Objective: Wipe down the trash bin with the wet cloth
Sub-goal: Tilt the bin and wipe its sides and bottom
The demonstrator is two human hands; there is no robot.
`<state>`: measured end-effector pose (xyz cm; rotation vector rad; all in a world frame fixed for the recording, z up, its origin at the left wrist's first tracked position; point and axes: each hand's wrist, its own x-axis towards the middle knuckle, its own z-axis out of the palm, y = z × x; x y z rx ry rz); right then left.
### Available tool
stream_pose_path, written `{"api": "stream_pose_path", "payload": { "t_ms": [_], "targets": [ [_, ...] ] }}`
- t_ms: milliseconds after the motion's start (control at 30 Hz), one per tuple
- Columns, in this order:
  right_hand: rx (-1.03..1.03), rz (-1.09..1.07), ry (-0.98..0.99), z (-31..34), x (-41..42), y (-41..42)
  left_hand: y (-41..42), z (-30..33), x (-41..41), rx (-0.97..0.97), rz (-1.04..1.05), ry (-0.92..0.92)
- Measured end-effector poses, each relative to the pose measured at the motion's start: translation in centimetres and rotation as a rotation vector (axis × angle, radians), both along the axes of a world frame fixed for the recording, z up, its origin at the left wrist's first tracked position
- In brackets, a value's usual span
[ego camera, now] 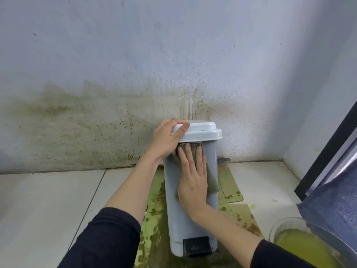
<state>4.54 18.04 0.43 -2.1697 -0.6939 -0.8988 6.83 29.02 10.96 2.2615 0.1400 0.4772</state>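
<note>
A tall grey pedal trash bin (193,225) with a white lid (202,131) stands on the floor against the wall. My left hand (168,139) grips the lid's left edge, thumb lying across the top. My right hand (193,180) lies flat with straight fingers on a grey wet cloth (212,182), pressing it against the bin's front just below the lid. The cloth shows above my fingertips and to the right of my palm. A black foot pedal (197,246) sticks out at the bin's base.
The bin stands on green, stained mats (233,188) over white floor tiles. A glass bowl of yellow-green liquid (301,246) sits at the lower right. A dark appliance or door (332,161) rises on the right. The wall (96,122) behind is stained.
</note>
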Motion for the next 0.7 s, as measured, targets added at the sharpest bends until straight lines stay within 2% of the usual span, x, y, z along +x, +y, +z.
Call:
{"api": "stream_pose_path", "payload": {
  "t_ms": [33,167,233,300,433,533,700],
  "targets": [
    [-0.080,0.064,-0.050,-1.1,-0.6,0.4,0.2,0.0,0.0,-0.026,0.000,-0.018],
    [-0.619,0.312,-0.190,-6.9,-3.7,-0.4,0.9,-0.1,-0.5,-0.087,-0.036,0.012],
    [-0.683,0.316,-0.199,-7.6,-3.8,-1.1,1.0,-0.2,-0.6,-0.068,-0.050,0.009],
    [-0.625,0.267,-0.221,-6.0,-2.8,-2.0,1.1,-0.4,-0.6,-0.073,-0.051,-0.016],
    [-0.331,0.111,-0.158,-0.6,1.1,-3.8,1.2,-0.5,-0.5,-0.108,-0.060,-0.040],
    [-0.155,-0.037,-0.123,-0.9,1.0,-2.8,0.7,-0.5,-0.3,-0.116,-0.057,-0.053],
    [-0.263,0.047,-0.180,-6.0,-1.4,-4.0,1.0,-1.0,-0.5,-0.208,-0.011,-0.087]
  ]
}}
